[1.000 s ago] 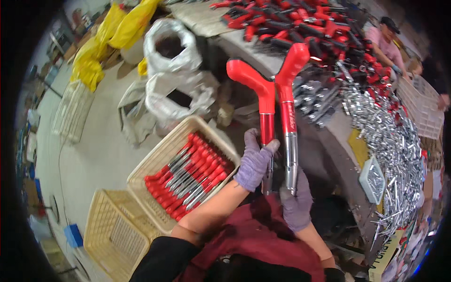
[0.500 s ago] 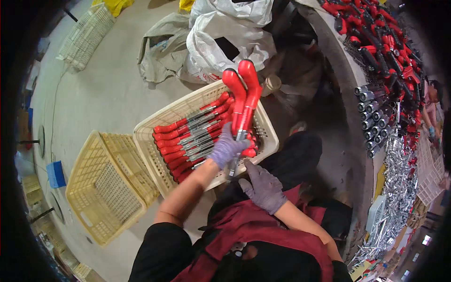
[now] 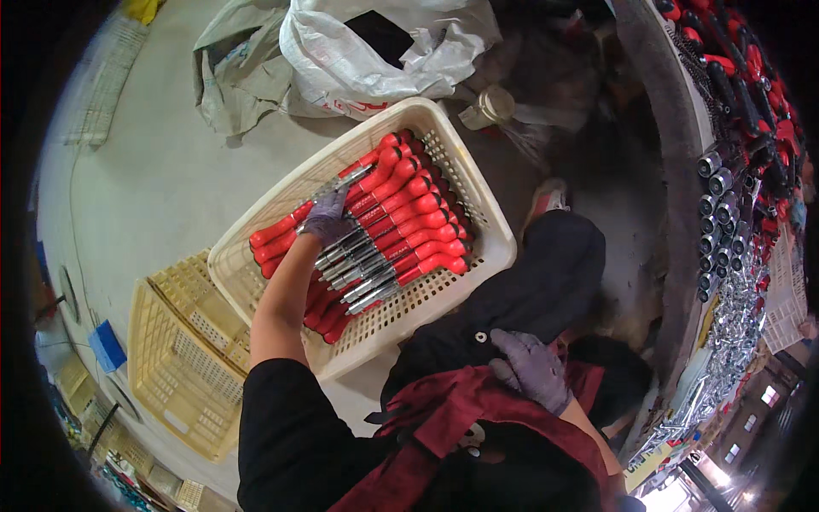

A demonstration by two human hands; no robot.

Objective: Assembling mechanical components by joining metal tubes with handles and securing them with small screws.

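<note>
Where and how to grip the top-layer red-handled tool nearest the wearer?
Probably by the straight red section of that red-handled tool, from above: its flank toward the crate's near wall looks open, while the next tool lies close alongside. The bent end seems a less even hold.

red-and-silver tools (image 3: 401,213), cream basket (image 3: 467,171), lilac-gloved left hand (image 3: 328,220); maroon apron (image 3: 444,420), blue block (image 3: 107,346)

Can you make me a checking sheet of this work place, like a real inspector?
Surface: pale floor, below the cream basket.
Job's things: red-handled tools, side by side in that basket.
Clutter: blue box, yellow baskets, white sack.
Hands: left hand on the tools, grip unclear; right hand near the dark red apron, nothing seen in it.
Cables: thin line on the floor, maybe a cord.
Surroundings: bench at right; piled metal parts.
</note>
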